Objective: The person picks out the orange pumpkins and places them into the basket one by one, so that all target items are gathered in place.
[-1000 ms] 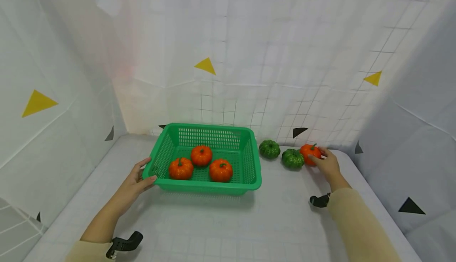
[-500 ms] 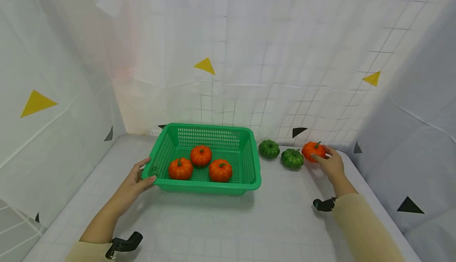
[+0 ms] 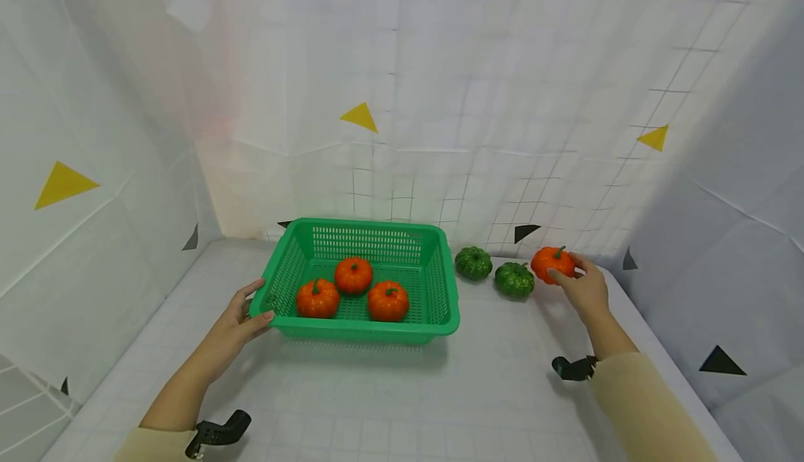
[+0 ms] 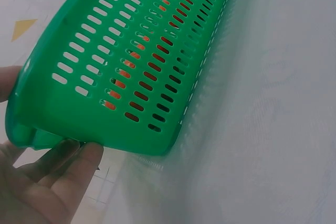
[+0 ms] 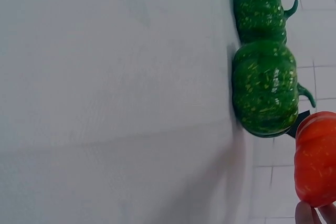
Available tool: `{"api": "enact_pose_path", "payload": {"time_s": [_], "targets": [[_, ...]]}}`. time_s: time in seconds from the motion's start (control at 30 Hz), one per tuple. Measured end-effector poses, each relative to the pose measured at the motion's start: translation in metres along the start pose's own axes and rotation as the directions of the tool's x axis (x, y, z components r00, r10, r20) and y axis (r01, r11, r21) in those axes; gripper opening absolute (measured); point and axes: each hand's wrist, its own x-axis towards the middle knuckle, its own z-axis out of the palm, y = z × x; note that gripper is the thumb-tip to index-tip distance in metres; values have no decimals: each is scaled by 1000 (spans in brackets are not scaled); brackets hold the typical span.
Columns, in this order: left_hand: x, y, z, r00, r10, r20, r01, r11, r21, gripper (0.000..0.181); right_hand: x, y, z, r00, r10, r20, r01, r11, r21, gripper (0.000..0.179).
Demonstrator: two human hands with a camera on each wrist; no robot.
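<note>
In the head view, my right hand (image 3: 585,289) pinches a small orange pumpkin (image 3: 553,265) between thumb and fingers, just above the tabletop at the back right. The right wrist view shows this orange pumpkin (image 5: 317,161) at its right edge, fingertips at its lower side. Left of it are two small green pumpkins (image 3: 514,280), the nearer one (image 5: 265,88) right beside the held one. My left hand (image 3: 234,326) grips the front left corner of a green plastic basket (image 3: 367,331). Three orange pumpkins (image 3: 388,301) lie inside the basket.
A white table (image 3: 402,399) with faint grid lines lies under everything. White sheets (image 3: 402,64) with yellow and black triangles close it in at the back and both sides. Dark wrist cameras (image 3: 220,428) stick out from both wrists.
My right hand has lifted the orange pumpkin slightly and moved it to the right, away from the nearer green pumpkin. The left hand and the basket have stayed in place.
</note>
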Motion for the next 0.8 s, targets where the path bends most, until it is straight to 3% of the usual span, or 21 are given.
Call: {"api": "enact_pose_path", "payload": {"time_s": [0.8], "targets": [[0,-1,0,1000,9,0,-9,1000,-21,77,-43,-35,-4,992,-120,25,119,993,21,82]]}}
